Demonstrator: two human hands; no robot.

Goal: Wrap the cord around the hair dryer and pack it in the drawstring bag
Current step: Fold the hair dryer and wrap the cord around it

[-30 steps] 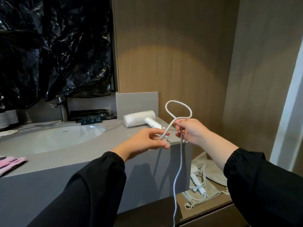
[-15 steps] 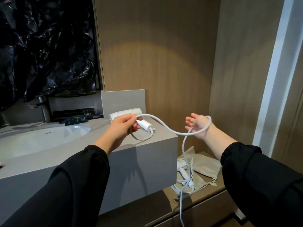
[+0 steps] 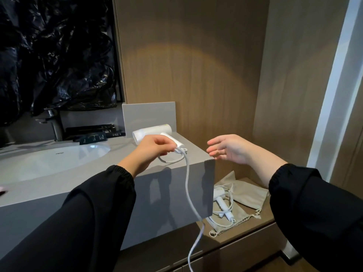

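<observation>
The vanity counter point(image 3: 49, 183) lies under the left hand point(image 3: 151, 152). The drawstring bag point(image 3: 251, 195) lies below the right hand point(image 3: 231, 150), which is spread open and holds nothing. The left hand grips the handle end of the hair dryer point(image 3: 153, 131); the cord point(image 3: 187, 183) hangs loose beneath it. Wrapping appears barely started; packing is outstanding.

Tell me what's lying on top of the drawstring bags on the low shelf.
A white hair dryer and its loose cord lie on the bags. The counter corner hides part of the dryer.
</observation>
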